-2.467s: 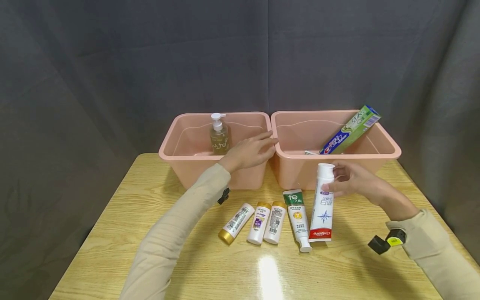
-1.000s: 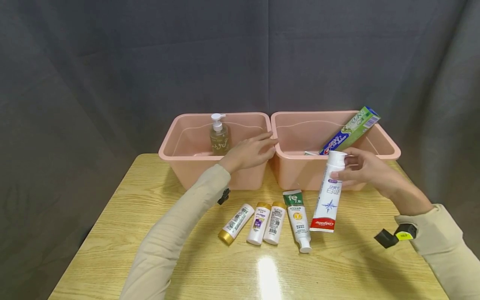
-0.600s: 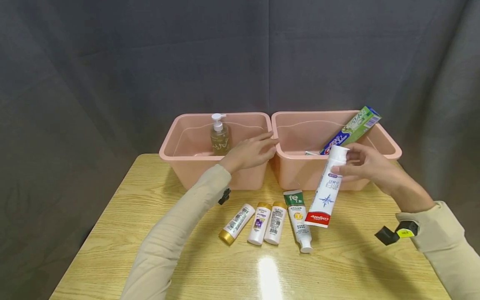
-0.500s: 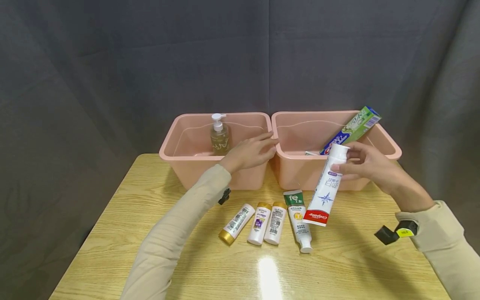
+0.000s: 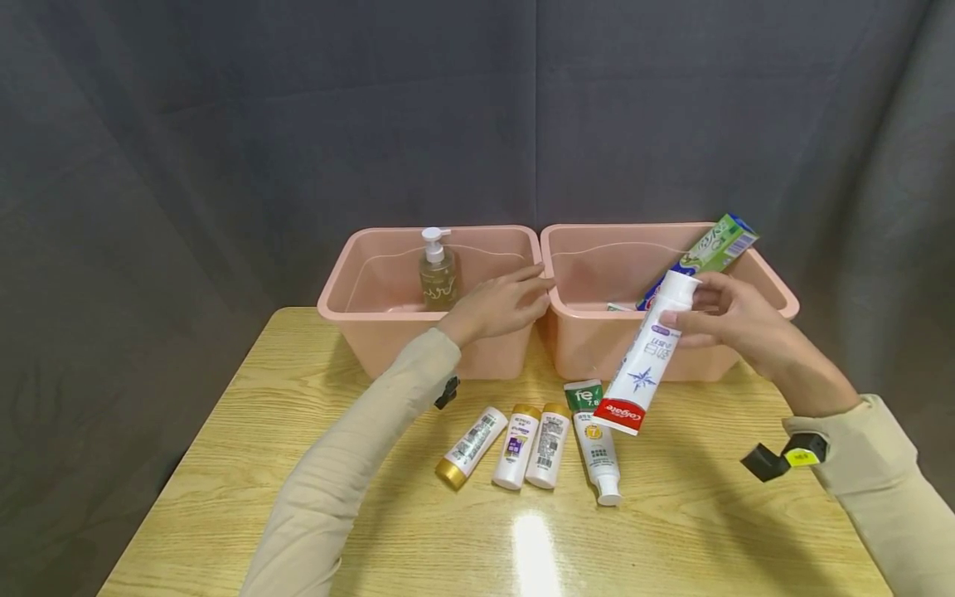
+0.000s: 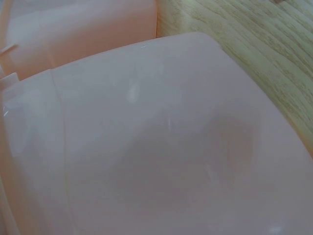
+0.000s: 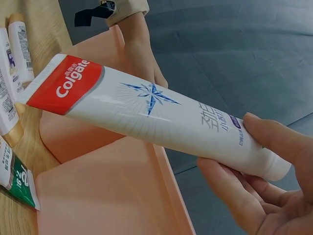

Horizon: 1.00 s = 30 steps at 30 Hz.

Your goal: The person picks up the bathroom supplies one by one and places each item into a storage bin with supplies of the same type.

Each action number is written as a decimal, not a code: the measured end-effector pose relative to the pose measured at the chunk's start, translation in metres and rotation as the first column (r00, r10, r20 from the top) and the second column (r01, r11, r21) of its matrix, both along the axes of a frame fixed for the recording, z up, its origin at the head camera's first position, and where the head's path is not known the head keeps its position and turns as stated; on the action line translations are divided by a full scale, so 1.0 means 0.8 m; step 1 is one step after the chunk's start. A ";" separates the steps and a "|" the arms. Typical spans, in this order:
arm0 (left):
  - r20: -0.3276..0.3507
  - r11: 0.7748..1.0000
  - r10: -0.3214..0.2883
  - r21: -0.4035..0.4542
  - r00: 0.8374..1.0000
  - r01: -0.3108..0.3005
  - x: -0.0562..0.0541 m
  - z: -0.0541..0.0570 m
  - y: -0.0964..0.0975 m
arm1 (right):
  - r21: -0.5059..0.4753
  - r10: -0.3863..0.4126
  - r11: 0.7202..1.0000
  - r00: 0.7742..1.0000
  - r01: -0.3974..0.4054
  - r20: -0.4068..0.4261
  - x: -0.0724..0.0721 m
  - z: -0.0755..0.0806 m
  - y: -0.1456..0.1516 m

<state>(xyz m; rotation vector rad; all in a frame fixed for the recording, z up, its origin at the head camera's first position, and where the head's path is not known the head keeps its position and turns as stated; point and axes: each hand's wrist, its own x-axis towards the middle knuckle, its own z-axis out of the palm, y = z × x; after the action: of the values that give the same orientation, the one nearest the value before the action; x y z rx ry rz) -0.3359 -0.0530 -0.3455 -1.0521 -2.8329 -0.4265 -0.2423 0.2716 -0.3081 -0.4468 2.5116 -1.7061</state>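
Note:
My right hand [image 5: 731, 311] pinches a white Colgate toothpaste tube [image 5: 645, 356] near its cap, between thumb and fingers. The tube hangs tilted in front of the right pink bin [image 5: 627, 344], its red end down to the left. In the right wrist view the tube [image 7: 146, 107] shows a blue star. My left hand [image 5: 500, 305] lies over the left pink bin [image 5: 429, 340], its loosely extended fingertips at the rims where the two bins meet. Below the held tube lies a green-and-white toothpaste tube [image 5: 599, 460]. The left wrist view shows only bin wall [image 6: 161, 137] and table, no hand.
A pump bottle [image 5: 437, 278] stands in the left bin. A green-and-blue toothpaste box [image 5: 712, 251] leans in the right bin, its end above the rim. Three small white bottles with gold caps lie on the wooden table [image 5: 418, 531], including the leftmost bottle [image 5: 472, 444].
My right hand has lifted the toothpaste tube upward toward the right bin. The tube's red end has swung to the left, over the green-and-white tube. My left hand has stayed in place.

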 end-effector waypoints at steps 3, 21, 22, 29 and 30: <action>-0.001 1.000 -0.004 0.002 1.000 0.004 0.000 0.001 0.000 | -0.066 0.001 0.998 1.000 -0.001 0.011 -0.001 0.002 -0.001; 0.007 1.000 -0.011 0.011 1.000 0.011 0.001 0.003 -0.002 | -0.182 -0.044 0.982 0.999 0.046 0.018 -0.010 0.009 -0.004; 0.008 1.000 -0.010 0.009 1.000 0.010 0.001 0.003 -0.002 | -0.176 -0.048 0.983 0.999 0.050 0.018 -0.011 0.009 -0.004; 0.009 1.000 -0.008 0.010 1.000 0.008 0.002 0.003 -0.002 | -0.104 -0.073 0.992 0.997 0.074 0.010 -0.012 0.010 -0.003; 0.008 1.000 -0.008 0.008 1.000 0.008 0.002 0.003 -0.002 | -0.098 -0.073 0.992 0.997 0.074 0.006 -0.012 0.011 -0.003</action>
<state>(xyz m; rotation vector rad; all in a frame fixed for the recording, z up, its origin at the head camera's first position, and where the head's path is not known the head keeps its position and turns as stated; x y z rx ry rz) -0.3346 -0.0545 -0.3429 -1.0627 -2.8327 -0.4434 -0.2521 0.2695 -0.2996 -0.3626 2.4797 -1.8620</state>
